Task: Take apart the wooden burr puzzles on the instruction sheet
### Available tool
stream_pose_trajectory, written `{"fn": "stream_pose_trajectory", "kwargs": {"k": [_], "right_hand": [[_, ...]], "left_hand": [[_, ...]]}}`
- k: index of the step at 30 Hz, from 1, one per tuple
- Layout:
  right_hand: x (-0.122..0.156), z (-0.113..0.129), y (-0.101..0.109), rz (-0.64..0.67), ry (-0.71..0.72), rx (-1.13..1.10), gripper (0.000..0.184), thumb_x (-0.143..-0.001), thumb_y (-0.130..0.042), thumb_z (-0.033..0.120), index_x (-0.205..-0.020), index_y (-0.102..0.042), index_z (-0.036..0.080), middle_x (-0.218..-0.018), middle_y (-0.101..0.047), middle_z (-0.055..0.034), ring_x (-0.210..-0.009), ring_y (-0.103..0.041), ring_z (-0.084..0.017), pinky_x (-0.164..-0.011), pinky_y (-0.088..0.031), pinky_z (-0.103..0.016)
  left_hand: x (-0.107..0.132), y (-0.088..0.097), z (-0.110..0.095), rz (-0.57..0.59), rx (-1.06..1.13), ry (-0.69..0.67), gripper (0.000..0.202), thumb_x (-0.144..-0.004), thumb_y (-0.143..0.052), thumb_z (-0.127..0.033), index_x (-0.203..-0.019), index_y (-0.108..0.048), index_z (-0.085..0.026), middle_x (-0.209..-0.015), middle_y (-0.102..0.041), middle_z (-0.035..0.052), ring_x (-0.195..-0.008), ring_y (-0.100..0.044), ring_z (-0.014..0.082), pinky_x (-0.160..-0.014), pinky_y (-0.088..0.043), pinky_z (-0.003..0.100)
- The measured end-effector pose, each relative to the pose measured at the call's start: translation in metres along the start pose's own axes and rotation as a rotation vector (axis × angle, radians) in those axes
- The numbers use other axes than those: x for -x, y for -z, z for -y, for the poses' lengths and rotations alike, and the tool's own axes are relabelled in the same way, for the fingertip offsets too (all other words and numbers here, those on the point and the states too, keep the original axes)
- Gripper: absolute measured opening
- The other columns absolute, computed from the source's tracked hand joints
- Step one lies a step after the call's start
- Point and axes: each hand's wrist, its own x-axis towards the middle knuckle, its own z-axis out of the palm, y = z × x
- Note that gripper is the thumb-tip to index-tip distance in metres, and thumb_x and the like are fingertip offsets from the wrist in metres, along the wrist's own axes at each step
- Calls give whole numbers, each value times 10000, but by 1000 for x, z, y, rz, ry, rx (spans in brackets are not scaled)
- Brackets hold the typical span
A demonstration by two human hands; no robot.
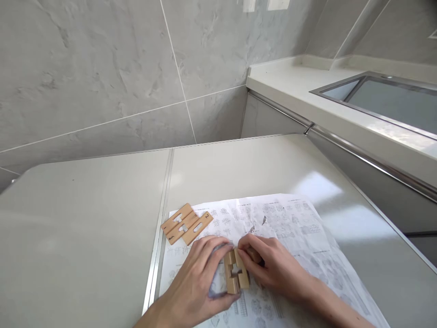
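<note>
Two light notched wooden blocks stand side by side on the printed sheet, with a cross-shaped gap between them. My left hand grips them from the left, thumb at the near end and fingers at the far end. My right hand is closed, its fingertips pinching at the right block's far corner. A darker wooden piece shows partly under its curled fingers; most of it is hidden. Left of the hands lie flat wooden plates with cut-out slots and printed numbers, among them 1, 2 and 3.
A creased paper sheet with printed diagrams lies under the hands on the pale folding table. A metal strip crosses the table left of the sheet. At the right stand a counter with an inset sink and a metal rail.
</note>
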Motion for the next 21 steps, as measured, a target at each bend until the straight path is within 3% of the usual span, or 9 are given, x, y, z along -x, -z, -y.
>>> {"fn": "stream_pose_trajectory", "kwargs": {"k": [3,8,11,16,21], "right_hand": [[0,2,-4,-45,24,-50,95,-1056,-513,213,-989,-578,232,-802,-613,10,-594,-527,-130,-547,-419,-261],[0,5,-10,-82,79,-70,106,-1070,-507,211,-997,-582,230,-985,-648,-34,-693,-617,-149,-628,-501,-293],[-1,6,-10,-86,77,-75,88,-1076,-498,205,-1083,-582,230,-1080,-643,-49,-688,-615,-142,-629,-509,-302],[0,6,-10,-79,72,-116,120,-1072,-491,176,-1149,-555,242,-1142,-624,-48,-649,-572,-122,-638,-519,-311],[1,8,-10,-55,67,-273,208,-1046,-500,121,-1197,-541,258,-1207,-591,-48,-690,-574,-110,-654,-548,-293]], "left_hand": [[1,0,0,2,6,-10,845,-811,-901,-272,-1537,-472,-323,-1470,-593,102,-1375,-546,366,-1142,-516,532],[0,1,0,6,14,8,802,-837,-890,-322,-1524,-476,-322,-1438,-599,103,-1345,-565,353,-1123,-536,514],[-1,2,-2,-4,22,16,799,-829,-893,-310,-1520,-490,-328,-1414,-616,94,-1315,-588,347,-1103,-551,501],[-1,2,-2,-4,-9,-9,826,-848,-813,-153,-1553,-419,-324,-1447,-584,97,-1360,-559,334,-1144,-520,492],[-1,-1,2,1,-27,-20,893,-809,-893,-231,-1543,-392,-323,-1463,-565,111,-1360,-553,350,-1136,-522,513]]}}
